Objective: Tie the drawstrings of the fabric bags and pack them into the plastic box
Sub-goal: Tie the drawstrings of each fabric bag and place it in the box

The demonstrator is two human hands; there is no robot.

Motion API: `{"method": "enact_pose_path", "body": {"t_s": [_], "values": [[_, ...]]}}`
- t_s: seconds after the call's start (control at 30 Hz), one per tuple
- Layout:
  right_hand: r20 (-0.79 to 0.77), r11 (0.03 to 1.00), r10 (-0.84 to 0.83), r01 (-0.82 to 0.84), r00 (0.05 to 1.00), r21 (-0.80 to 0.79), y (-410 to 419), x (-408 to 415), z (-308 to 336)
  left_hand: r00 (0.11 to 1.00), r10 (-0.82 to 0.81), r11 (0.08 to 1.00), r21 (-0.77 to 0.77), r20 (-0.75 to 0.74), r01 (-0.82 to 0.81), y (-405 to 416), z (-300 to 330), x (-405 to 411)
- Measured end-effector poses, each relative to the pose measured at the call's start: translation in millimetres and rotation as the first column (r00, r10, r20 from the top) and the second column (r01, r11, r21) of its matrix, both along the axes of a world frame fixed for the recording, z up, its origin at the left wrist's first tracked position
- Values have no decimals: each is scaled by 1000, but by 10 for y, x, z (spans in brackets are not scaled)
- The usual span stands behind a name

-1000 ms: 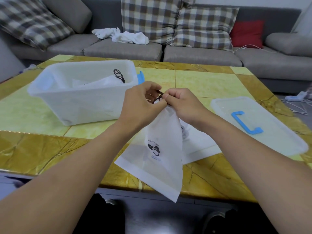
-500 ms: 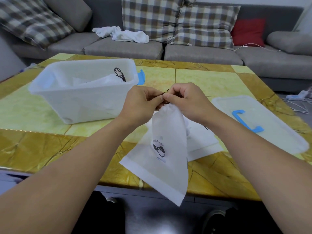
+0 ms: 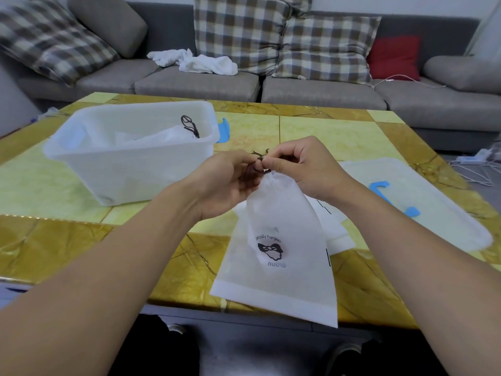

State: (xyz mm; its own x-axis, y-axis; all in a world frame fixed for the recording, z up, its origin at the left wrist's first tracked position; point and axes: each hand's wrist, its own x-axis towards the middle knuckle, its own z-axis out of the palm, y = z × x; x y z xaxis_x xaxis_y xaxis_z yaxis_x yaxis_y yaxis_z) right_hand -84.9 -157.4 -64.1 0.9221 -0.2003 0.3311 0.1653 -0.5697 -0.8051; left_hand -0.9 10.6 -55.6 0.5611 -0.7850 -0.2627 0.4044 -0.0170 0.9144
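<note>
A white fabric bag (image 3: 282,240) with a black bow print hangs over the table's near edge, its mouth gathered at the top. My left hand (image 3: 225,183) and my right hand (image 3: 303,166) both pinch its dark drawstring (image 3: 260,156) at the gathered mouth, fingertips almost touching. The translucent plastic box (image 3: 130,164) stands to the left on the table and holds a tied white bag (image 3: 162,135) with a dark string loop. More flat white bags (image 3: 333,226) lie on the table under my right wrist.
The box's lid (image 3: 423,202) with blue handles lies at the right on the yellow marble table (image 3: 67,240). A grey sofa (image 3: 311,88) with checked cushions and a white cloth (image 3: 195,61) runs behind the table. Cables lie on the floor (image 3: 471,164) at the right.
Both hands have lifted the bag's mouth slightly and worked the string; the string ends now stick up between the fingertips. The bag hangs straighter below the hands.
</note>
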Motion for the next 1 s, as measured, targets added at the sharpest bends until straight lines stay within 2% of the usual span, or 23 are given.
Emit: {"method": "enact_pose_path", "body": {"t_s": [0.07,0.17,0.27,0.47,0.63,0.7,0.8,0.9,1.0], "values": [[4,1000,0,0,1000,-2,11,5,-15,990,-9,999,38,138,4,-21,-22,-14],[-6,1000,7,-7,1000,-16,38,-7,-28,920,-77,992,119,384,34,7,-44,-1],[-23,1000,8,-9,1000,-21,35,-20,-32,853,-44,989,141,521,-35,59,-48,55],[-56,999,-28,25,998,-44,-12,-29,-4,829,64,987,85,556,-134,103,-24,81],[-19,999,-43,43,999,-27,6,-46,13,871,123,981,74,476,-179,103,-14,89],[-25,997,-52,51,998,-49,7,-52,11,869,104,984,78,484,-161,116,-32,112],[-38,993,-76,72,996,-89,-12,-56,12,817,56,983,110,574,-145,137,-44,134],[-61,998,-67,66,996,-8,-21,-64,23,775,32,978,139,631,-155,148,-38,143],[-130,982,24,1,991,189,-50,-101,57,719,-25,967,201,694,-159,170,-60,162]]}}
